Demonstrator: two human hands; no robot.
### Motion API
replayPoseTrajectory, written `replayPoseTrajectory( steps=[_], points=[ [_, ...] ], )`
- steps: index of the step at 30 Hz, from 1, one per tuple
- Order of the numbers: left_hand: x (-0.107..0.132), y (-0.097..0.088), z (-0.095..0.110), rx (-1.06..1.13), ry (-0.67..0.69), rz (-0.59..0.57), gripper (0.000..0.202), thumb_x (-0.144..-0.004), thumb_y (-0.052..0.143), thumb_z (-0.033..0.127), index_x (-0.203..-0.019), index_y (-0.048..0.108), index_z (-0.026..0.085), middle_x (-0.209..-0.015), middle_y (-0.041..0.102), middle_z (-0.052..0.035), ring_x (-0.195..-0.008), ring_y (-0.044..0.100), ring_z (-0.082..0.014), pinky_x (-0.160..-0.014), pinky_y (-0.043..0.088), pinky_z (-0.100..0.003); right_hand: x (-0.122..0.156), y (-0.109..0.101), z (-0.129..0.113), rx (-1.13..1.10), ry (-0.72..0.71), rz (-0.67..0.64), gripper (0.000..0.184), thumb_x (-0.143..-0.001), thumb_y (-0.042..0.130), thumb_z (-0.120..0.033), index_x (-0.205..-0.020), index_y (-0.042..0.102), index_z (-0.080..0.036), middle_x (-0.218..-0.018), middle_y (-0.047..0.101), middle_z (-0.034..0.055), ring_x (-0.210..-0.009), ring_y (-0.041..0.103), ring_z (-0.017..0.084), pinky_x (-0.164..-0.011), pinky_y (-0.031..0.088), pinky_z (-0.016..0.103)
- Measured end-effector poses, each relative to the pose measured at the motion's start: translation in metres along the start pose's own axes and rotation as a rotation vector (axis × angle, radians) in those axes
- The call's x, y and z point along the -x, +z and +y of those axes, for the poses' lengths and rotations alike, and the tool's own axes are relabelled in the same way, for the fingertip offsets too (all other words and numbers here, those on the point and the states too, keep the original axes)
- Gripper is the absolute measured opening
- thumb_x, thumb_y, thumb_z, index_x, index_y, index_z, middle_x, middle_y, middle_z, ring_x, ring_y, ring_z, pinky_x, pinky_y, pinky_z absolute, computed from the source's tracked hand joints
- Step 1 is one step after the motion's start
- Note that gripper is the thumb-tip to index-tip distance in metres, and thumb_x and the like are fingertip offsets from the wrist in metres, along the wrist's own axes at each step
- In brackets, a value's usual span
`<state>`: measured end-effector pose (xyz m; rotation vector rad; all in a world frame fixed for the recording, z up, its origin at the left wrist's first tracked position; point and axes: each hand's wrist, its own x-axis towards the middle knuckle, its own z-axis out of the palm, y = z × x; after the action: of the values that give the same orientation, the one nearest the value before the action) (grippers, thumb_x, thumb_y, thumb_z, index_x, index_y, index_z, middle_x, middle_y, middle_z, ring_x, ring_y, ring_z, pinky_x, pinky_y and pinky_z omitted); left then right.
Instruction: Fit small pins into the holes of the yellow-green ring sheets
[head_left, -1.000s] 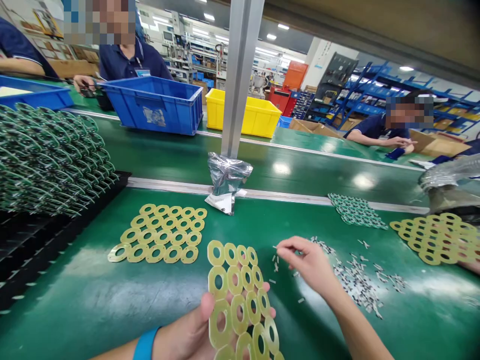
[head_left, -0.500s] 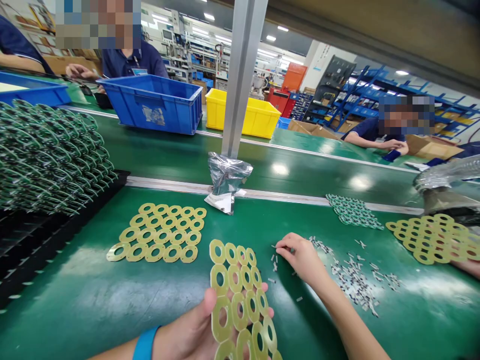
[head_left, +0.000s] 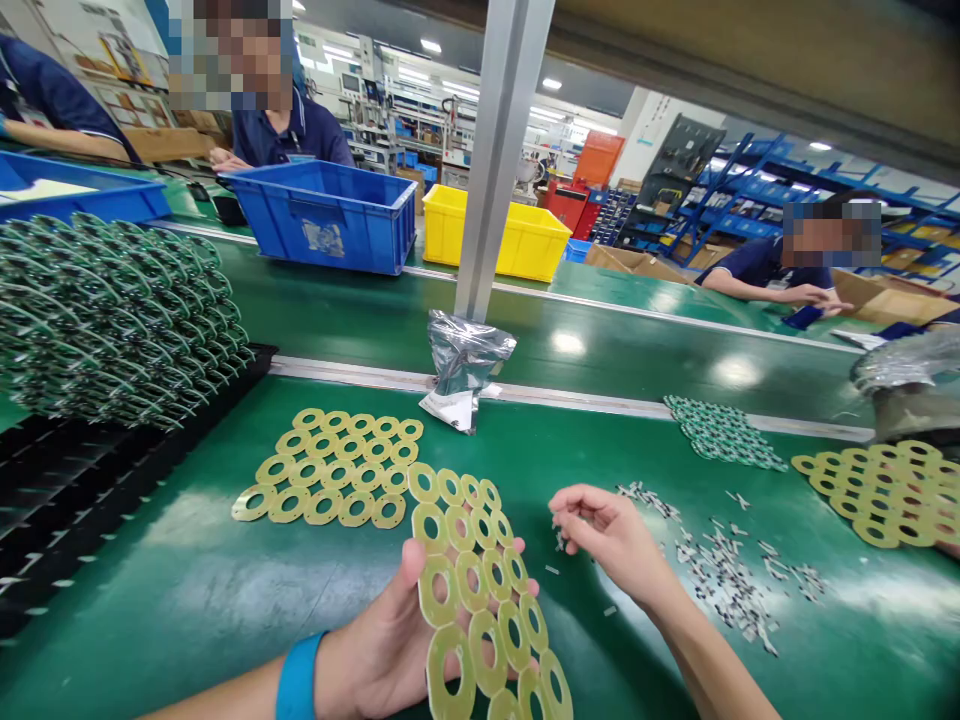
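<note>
My left hand grips a yellow panel of joined rings and holds it tilted above the green table. A blue band is on that wrist. My right hand hovers just right of the panel with its fingers pinched together over small grey metal parts scattered on the table. What the fingertips hold is too small to make out.
Another yellow ring panel lies flat at left, one more at far right. Green circuit boards stand in a black rack at left. A silver foil bag leans by an aluminium post. Blue and yellow bins, and other people, sit across the belt.
My left hand has raised the ring panel and shifted it slightly left. My right hand has pulled back a little from the table toward me, fingers still pinched.
</note>
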<state>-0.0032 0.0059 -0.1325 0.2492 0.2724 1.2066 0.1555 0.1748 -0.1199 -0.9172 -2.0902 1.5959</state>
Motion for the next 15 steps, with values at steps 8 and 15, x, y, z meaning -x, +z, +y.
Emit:
replayPoseTrajectory(
  steps=[8,15],
  points=[
    [0.001,-0.006,0.0,0.031,0.004,-0.047,0.089,-0.06,0.053,0.068,-0.127,0.037,0.011,-0.131,0.041,-0.0163,-0.123,0.032,-0.0357,-0.103,0.017,-0.054,0.012,0.019,-0.01,-0.096,0.026,-0.232,0.018,-0.08,0.052,-0.032,-0.077,0.061,-0.016,-0.084,0.053,0.0023,-0.061,0.056,0.009,-0.05,0.046,0.02],
    [0.001,-0.004,0.001,0.03,-0.003,-0.05,0.085,-0.059,0.053,0.067,-0.126,0.041,0.016,-0.127,0.048,-0.0099,-0.125,0.031,-0.0304,-0.104,0.02,-0.048,0.014,0.028,-0.008,-0.204,0.095,-0.226,0.015,-0.079,0.055,-0.032,-0.084,0.054,-0.017,-0.07,0.048,-0.0042,-0.053,0.056,0.007,-0.047,0.041,0.018]
  ],
)
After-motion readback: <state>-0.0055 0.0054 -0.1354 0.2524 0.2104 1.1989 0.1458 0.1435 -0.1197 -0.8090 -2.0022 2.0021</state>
